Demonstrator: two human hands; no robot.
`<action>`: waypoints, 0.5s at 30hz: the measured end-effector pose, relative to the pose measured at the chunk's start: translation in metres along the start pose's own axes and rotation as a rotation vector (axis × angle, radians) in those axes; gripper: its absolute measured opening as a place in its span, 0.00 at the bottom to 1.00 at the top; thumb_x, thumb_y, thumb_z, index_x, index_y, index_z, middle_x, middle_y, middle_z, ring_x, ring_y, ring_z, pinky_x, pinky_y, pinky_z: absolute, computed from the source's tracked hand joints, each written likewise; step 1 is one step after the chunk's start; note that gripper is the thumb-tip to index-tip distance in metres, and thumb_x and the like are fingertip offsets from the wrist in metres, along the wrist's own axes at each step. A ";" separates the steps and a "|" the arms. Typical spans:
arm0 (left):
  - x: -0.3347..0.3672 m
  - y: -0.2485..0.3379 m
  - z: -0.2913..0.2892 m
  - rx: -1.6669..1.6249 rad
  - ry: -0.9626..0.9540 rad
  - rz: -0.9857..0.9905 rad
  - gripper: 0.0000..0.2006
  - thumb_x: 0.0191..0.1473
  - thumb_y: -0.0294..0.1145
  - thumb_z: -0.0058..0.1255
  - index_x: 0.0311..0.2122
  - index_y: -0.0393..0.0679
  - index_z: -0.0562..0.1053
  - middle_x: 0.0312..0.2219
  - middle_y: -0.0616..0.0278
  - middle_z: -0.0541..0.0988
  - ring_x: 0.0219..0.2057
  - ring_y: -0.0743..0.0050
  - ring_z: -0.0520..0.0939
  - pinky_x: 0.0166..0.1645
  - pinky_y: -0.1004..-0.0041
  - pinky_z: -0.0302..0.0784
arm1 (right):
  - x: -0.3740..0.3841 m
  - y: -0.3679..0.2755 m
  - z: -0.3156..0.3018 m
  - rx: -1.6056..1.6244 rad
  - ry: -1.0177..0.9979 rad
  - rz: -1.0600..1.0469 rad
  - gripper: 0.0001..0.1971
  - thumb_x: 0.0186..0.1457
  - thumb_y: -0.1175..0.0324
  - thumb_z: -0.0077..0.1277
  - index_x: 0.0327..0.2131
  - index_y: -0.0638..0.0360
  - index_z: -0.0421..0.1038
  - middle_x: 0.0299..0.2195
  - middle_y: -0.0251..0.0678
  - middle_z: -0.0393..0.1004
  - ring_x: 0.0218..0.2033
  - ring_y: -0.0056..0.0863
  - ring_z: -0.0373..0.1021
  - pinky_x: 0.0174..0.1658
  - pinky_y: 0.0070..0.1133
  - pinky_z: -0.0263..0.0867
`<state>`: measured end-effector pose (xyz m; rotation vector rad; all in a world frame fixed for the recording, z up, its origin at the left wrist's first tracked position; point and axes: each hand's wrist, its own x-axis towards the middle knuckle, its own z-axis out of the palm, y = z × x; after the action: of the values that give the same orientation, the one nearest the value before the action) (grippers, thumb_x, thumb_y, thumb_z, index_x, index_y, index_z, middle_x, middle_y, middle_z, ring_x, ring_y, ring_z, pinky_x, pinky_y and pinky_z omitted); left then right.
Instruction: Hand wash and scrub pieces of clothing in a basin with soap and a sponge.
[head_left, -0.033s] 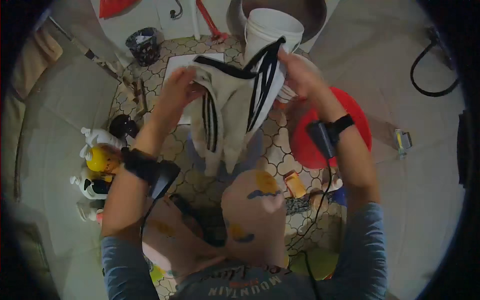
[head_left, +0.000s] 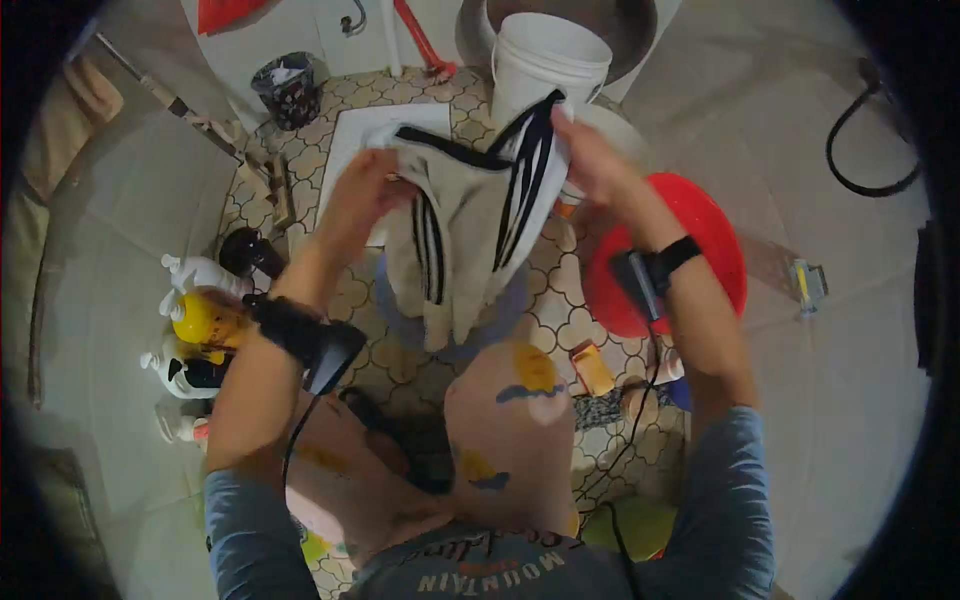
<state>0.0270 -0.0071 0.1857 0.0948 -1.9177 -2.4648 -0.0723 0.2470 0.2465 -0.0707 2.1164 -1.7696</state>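
Note:
Between my hands hangs a cream garment [head_left: 460,205] with a black band along its top edge and dark stripes down both sides; its lower part narrows into two hanging ends, like trouser legs. My left hand [head_left: 372,190] pinches the top left corner. At the upper right corner, my right hand [head_left: 590,155] has its fingers closed on the cloth, with the edge pulled up higher there. Below the garment, partly covered by it, lies a blue-grey basin [head_left: 508,310] on the tiled floor. A white board [head_left: 345,150] lies behind my left hand.
A white bucket [head_left: 550,65] stands at the back, and a red basin [head_left: 715,250] sits to the right. Several pump bottles, one yellow [head_left: 200,318], line the left side. A yellow-orange bar-shaped item [head_left: 592,370] lies near my knee. A small bin [head_left: 285,95] stands far left.
The garment's upper right corner has come down slightly with my right hand. My left hand has shifted a little to the right. Both keep their hold.

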 end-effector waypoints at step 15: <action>0.007 -0.272 -0.020 1.564 -0.261 -0.169 0.55 0.26 0.59 0.60 0.60 0.62 0.42 0.59 0.53 0.41 0.58 0.37 0.44 0.54 0.41 0.47 | 0.088 0.320 0.080 -1.300 -0.449 -0.354 0.48 0.34 0.43 0.55 0.59 0.42 0.42 0.58 0.53 0.38 0.57 0.62 0.37 0.54 0.49 0.44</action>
<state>0.0274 0.0403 -0.0828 -0.0644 -3.4087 -0.4325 -0.0640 0.2141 -0.0932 -1.0856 2.5508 -0.1520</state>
